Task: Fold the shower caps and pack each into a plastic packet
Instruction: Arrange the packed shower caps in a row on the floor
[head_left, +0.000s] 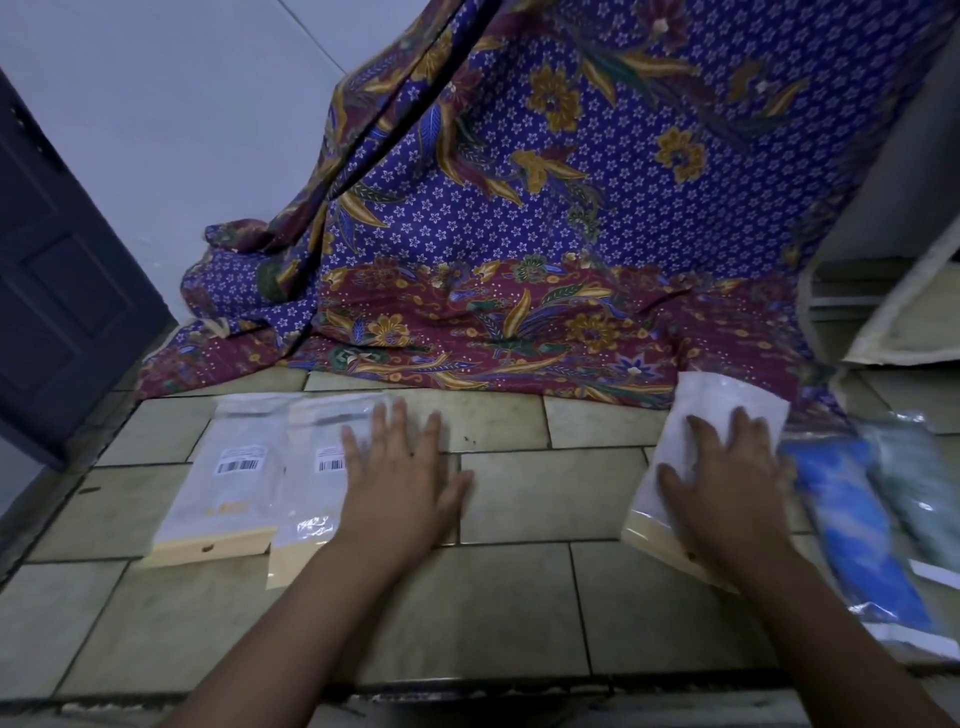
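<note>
Barcode labels (241, 460) on two packets (228, 499)

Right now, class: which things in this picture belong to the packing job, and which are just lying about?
Job: far-left packet, second packet under the left hand, white packet under the right hand, blue packet, green packet.
Lying about: patterned cloth, dark door, cream board.

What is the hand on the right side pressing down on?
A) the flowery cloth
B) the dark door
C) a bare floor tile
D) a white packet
D: the right hand lies flat with its fingers spread on the white packet, which sits on the tiled floor just in front of the flowery cloth.
</note>
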